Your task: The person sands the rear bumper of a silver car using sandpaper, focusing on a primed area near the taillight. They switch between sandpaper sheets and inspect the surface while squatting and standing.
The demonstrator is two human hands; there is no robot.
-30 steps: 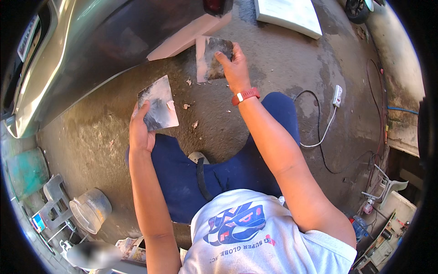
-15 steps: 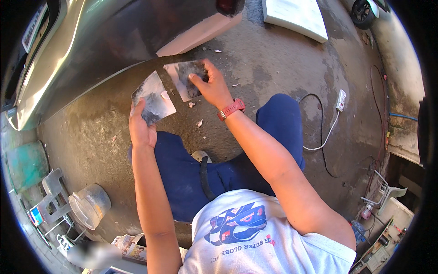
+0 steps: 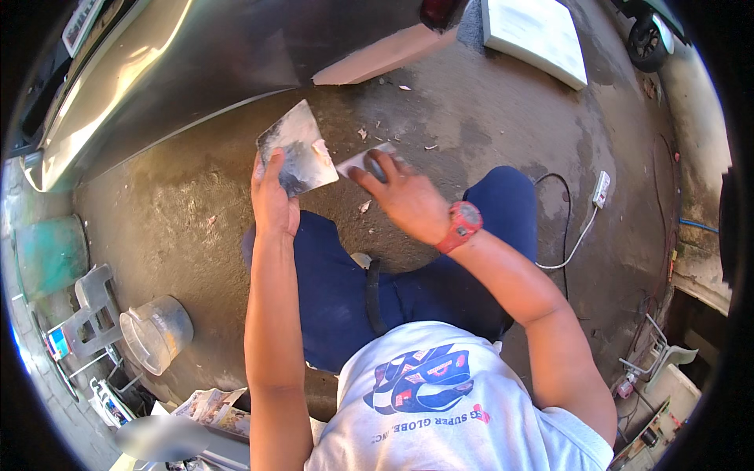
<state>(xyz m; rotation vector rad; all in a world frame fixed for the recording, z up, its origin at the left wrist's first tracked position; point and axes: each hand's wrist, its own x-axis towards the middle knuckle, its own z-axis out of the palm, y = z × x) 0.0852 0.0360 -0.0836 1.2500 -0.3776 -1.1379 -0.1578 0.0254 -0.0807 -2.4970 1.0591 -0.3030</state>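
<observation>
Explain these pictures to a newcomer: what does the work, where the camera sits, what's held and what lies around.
There is no machine here: a person works bare-handed. The camera is worn on the head and looks down; its fisheye lens bends straight edges near the rim. The left hand holds a thin, smeared plate with a pinkish lump on it. The right hand, with a red watch on its wrist, holds a second plate, partly hidden by the fingers. On the damp-looking ground are pale scraps, a bucket and a white slab. At the upper left is a dark vehicle body.
</observation>
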